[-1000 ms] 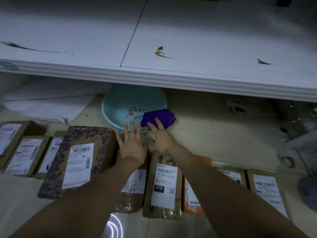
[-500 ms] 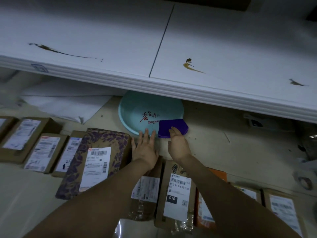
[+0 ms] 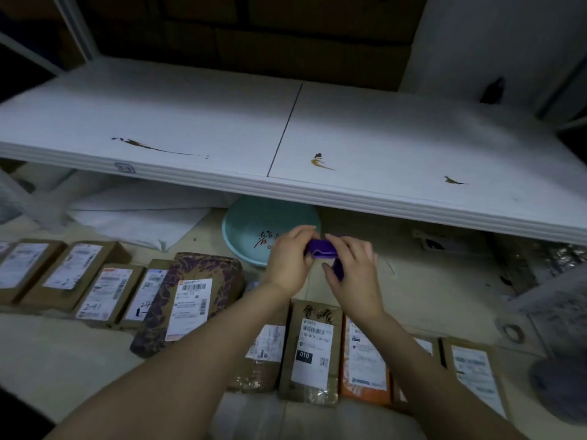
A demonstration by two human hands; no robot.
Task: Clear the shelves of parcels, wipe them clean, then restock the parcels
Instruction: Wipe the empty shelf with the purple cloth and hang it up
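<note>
Currently on record, one moment at the shelving:

Shelf (image 3: 222, 122), white, two panels meeting at a dark seam. Nothing stands on it, so the clearing step reads as done for this level. One brown stain (image 3: 152, 147) lies left of the seam and two more right of it, so wiping is judged not yet done

Basin (image 3: 251, 223), teal, red lettering inside. It sits on the floor (image 3: 428, 281), half under the shelf, likely placed near for wetting the cloth; whether it holds water cannot be told

Cloth (image 3: 318, 250), purple, small, bunched. It is held in the air between both hands, over the basin's near rim and lower in view than the shelf edge

Left hand (image 3: 290, 262): fingers curled, pinching the cloth's left end

Right hand (image 3: 355, 274): fingers and thumb closed on the cloth's right end, a tail of cloth hanging under the palm. The two opposed grips suggest wringing, or folding into a pad for the shelf; which one cannot be told

Parcels, on the floor in a loose row before the shelf, labels up: brown boxes (image 3: 63, 268) at left, a patterned parcel (image 3: 190, 296) beside them, a brown pouch marked 010 (image 3: 313, 350) and an orange parcel (image 3: 365, 360) between the forearms. They are presumably laid close by for restocking

White sheeting (image 3: 136, 217): lying under the shelf, left of the basin
</note>
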